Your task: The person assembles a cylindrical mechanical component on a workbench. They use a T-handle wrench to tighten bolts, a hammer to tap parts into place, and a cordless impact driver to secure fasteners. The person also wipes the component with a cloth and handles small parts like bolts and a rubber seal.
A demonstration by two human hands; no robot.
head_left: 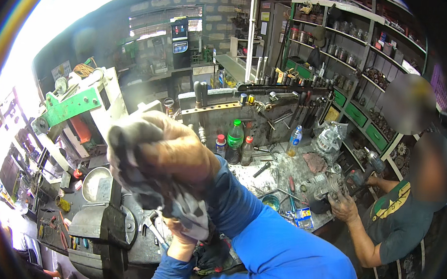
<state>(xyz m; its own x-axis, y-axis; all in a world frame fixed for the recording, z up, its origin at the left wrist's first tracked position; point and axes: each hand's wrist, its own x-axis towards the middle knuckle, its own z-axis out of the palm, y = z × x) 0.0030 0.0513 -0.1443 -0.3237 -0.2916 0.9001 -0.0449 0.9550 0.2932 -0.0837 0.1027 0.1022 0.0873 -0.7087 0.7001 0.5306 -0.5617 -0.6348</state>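
landmark: the grey bench vise (102, 224) at the lower left; every place below is told from it.
right hand: the right hand (175, 150) is raised up and to the right of the vise, well above it, fingers closed tight over a grey, dirty rag (132, 170).
left hand: the left hand (182, 235) sits just right of the vise, below the right hand; its fingers are pressed up into the rag's hanging end, so it looks closed on the cloth, though the rag hides most of it.
rag: bunched between both hands, its long axis running from upper left, above the vise, down to the lower right.
key relation: the right hand holds the upper bulk, the left the lower tail; the left hand is the nearer one to the vise.
wrench: a metal wrench (154, 230) lies touching the vise's right side, just left of the left hand.
beyond: bottles (235, 140) stand well right of the vise; a co-worker's hand (344, 207) holds a motor part (334, 184) far right.
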